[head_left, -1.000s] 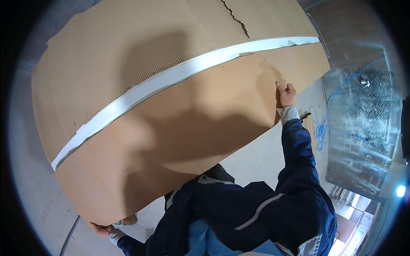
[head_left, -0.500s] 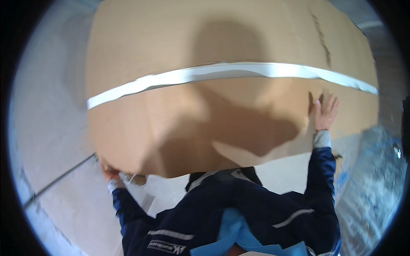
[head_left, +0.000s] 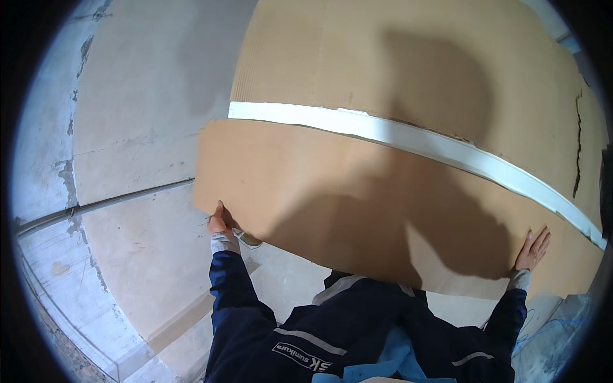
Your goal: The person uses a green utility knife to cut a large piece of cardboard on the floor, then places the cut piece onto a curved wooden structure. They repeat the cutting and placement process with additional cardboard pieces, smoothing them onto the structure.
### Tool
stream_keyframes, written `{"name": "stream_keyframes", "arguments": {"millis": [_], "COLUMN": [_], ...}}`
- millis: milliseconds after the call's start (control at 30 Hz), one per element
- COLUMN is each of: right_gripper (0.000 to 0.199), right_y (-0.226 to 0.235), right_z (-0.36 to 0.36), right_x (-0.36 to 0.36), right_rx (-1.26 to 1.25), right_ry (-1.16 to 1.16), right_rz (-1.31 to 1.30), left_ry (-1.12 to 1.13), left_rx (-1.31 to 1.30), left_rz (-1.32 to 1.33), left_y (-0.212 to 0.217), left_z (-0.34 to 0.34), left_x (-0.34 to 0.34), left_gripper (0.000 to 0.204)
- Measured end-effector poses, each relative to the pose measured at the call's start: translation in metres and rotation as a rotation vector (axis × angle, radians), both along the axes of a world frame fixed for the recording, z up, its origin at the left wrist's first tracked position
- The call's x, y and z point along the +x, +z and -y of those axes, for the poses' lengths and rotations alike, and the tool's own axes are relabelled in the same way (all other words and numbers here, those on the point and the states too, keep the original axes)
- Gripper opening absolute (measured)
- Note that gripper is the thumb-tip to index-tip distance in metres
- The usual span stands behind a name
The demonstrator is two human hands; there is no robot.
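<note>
Left hand [head_left: 218,222] pinched edge of smooth cardboard sheet [head_left: 287,166]; right hand [head_left: 533,251] lay spread on its face. Sheet sat just nearside of long, curved-looking white strip [head_left: 434,139]. Step judged: steadying sheet; any shift called for even two-handed support. Beyond strip: ribbed cardboard [head_left: 306,57], jagged dark tear [head_left: 578,147]. Left of strip: scuffed floor [head_left: 140,127].

Right hand [head_left: 532,250], curled a second ago, now lies flat on cardboard sheet [head_left: 287,172]; sheet shifts rightward in view; more floor [head_left: 140,121] shows left
</note>
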State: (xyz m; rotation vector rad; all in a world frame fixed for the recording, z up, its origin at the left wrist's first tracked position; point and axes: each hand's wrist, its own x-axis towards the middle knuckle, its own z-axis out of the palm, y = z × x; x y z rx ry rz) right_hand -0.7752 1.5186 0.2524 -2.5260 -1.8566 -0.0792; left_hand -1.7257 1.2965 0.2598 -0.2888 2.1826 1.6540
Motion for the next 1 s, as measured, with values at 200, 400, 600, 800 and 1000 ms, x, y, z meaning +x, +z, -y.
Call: {"name": "stream_keyframes", "arguments": {"millis": [200, 400, 600, 800, 1000], "right_gripper": [0.073, 0.068, 0.07, 0.071, 0.066], "right_y": [0.001, 0.003, 0.005, 0.01, 0.008], "right_z": [0.0, 0.002, 0.002, 0.004, 0.003], "right_x": [-0.001, 0.002, 0.002, -0.002, 0.001], "right_rx": [0.041, 0.063, 0.024, 0.01, 0.042], "right_ry": [0.077, 0.101, 0.031, 0.076, 0.173], "right_rz": [0.013, -0.037, -0.026, -0.044, -0.045], "left_ry": [-0.033, -0.468, -1.923, -2.04, -1.885], "left_rx": [-0.174, -0.454, -0.092, -0.304, -0.391], "left_rz": [0.043, -1.003, -0.927, -0.985, -1.019], "left_y": [0.011, 0.077, 0.088, 0.051, 0.041], "left_z": [-0.001, -0.122, -0.231, -0.241, -0.233], "left_x": [0.007, 0.096, 0.29, 0.29, 0.278], "left_gripper": [0.07, 0.09, 0.107, 0.103, 0.103]}}
